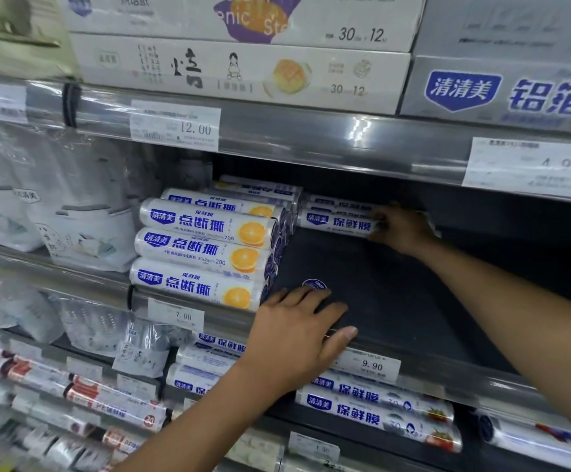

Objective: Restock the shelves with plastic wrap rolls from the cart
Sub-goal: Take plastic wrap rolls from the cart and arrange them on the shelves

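On the dark middle shelf [389, 294] a stack of plastic wrap rolls with orange pictures [205, 248] lies at the left. Deeper in, a few plain white-and-blue plastic wrap rolls [336, 221] lie side by side. My right hand [401, 226] reaches into the shelf and grips the right end of the front one of these rolls. My left hand [297, 332] rests flat with straight fingers on the shelf's front edge, just right of the orange-picture stack. The cart is out of view.
Flat boxes of baking paper [243, 69] and foil [501, 93] fill the shelf above. More wrap rolls [379, 407] lie on the shelf below. Bagged goods [73, 216] stand at the left. Price tags [175, 126] hang on the shelf rails.
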